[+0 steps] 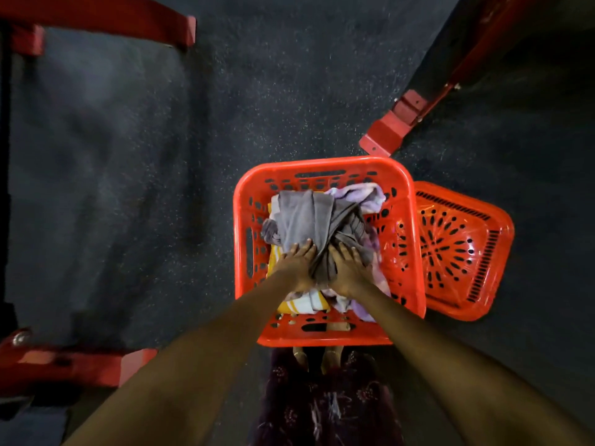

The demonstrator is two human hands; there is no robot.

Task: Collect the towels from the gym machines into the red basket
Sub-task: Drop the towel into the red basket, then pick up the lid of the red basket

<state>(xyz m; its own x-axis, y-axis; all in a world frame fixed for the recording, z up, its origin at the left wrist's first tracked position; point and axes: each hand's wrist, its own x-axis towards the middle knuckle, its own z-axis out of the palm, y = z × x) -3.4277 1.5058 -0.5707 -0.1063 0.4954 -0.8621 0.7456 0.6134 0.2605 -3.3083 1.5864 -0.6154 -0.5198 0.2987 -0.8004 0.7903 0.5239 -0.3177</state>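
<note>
Inside red basket (244,220): both hands press grey towel (306,217), lower towels half-hidden.

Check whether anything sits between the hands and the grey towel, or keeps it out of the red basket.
Nothing visible does. The left hand and right hand rest directly on the grey towel, which already lies inside the red basket atop other towels.

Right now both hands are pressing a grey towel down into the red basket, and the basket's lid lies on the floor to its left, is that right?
Not quite. The head view shows the lid on the floor to the right of the red basket, not the left. The rest holds: the left hand and right hand both press the grey towel down into the basket.
</note>
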